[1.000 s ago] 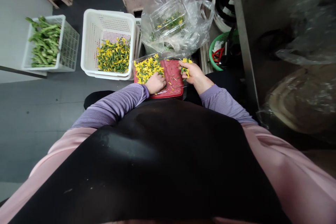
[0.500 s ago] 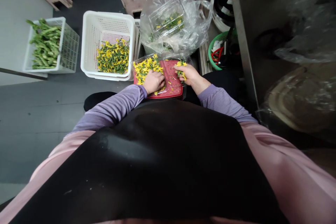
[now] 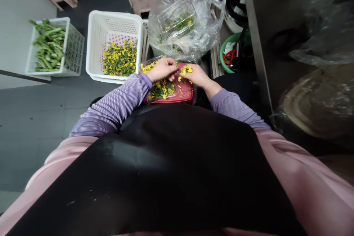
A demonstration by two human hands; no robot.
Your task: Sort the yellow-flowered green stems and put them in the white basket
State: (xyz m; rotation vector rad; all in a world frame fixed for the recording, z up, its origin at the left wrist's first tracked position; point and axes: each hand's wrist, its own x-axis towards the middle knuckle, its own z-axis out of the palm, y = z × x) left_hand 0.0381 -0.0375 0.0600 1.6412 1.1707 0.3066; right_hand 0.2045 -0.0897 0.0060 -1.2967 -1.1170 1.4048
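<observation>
My right hand (image 3: 197,75) is closed on a small bunch of yellow flowers (image 3: 187,69) with green stems, above the red tray (image 3: 184,94) at my lap. Close beside it, my left hand (image 3: 163,70) is pinched, its fingertips near a short green bit by the bunch; whether they grip it I cannot make out. Under my left hand a clear plastic container (image 3: 151,99) lies on the tray's left part, filled with loose yellow flowers (image 3: 163,90). A few petals are scattered over the red surface.
A white basket (image 3: 92,44) with more yellow flowers stands to the left. Farther left, another basket (image 3: 73,49) holds green stalks (image 3: 49,46). Ahead sits a clear plastic bag (image 3: 204,33) with packed flowers. A green basket (image 3: 225,64) and metal table edge (image 3: 258,48) are at right.
My left hand has risen from the flowers in the container and moved right, up to the bunch in my right hand. The right hand has stayed nearly in place.
</observation>
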